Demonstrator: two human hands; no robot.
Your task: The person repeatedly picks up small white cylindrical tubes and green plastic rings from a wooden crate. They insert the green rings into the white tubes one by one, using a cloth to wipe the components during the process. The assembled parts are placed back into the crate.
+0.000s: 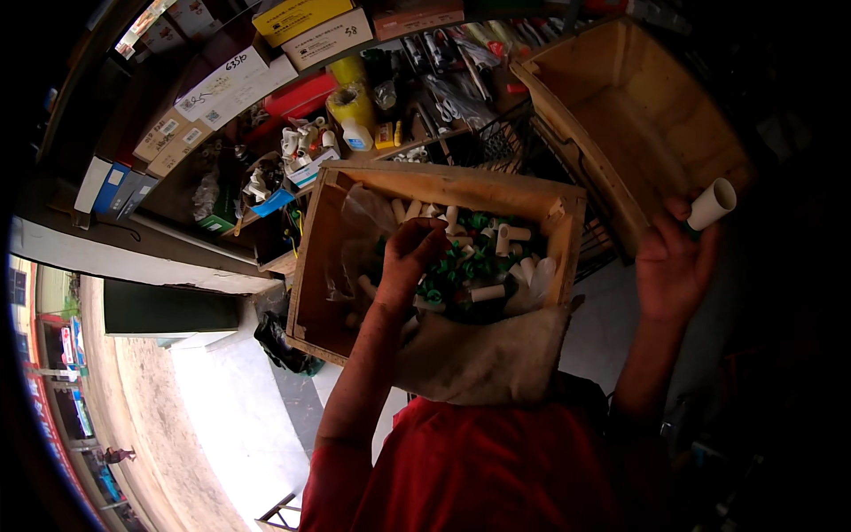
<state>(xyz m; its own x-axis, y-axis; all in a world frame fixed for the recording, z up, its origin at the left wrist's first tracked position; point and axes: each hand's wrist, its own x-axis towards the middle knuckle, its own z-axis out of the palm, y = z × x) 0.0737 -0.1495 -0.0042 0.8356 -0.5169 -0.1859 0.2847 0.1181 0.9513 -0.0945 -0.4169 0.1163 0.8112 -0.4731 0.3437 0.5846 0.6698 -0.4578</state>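
My right hand (671,270) is raised on the right, in front of a second wooden box, with its fingers closed round a short white plastic pipe piece (713,203). The pipe's open end points up and to the right, and a bit of green shows at its lower end. Over the nearer wooden box (443,183) is my left hand (410,253), its fingers curled together; whatever may be in them is hidden. Inside that box lie several white plastic pipe pieces (487,293) mixed with small green parts (441,282). A clear plastic bag (347,248) lines its left side.
The second wooden box (612,106) stands tilted at the back right. A beige cloth (483,355) hangs over the near box's front edge. Behind are shelves with cardboard boxes (222,89), yellow rolls (350,105) and white fittings (306,142). A bright doorway opens at left.
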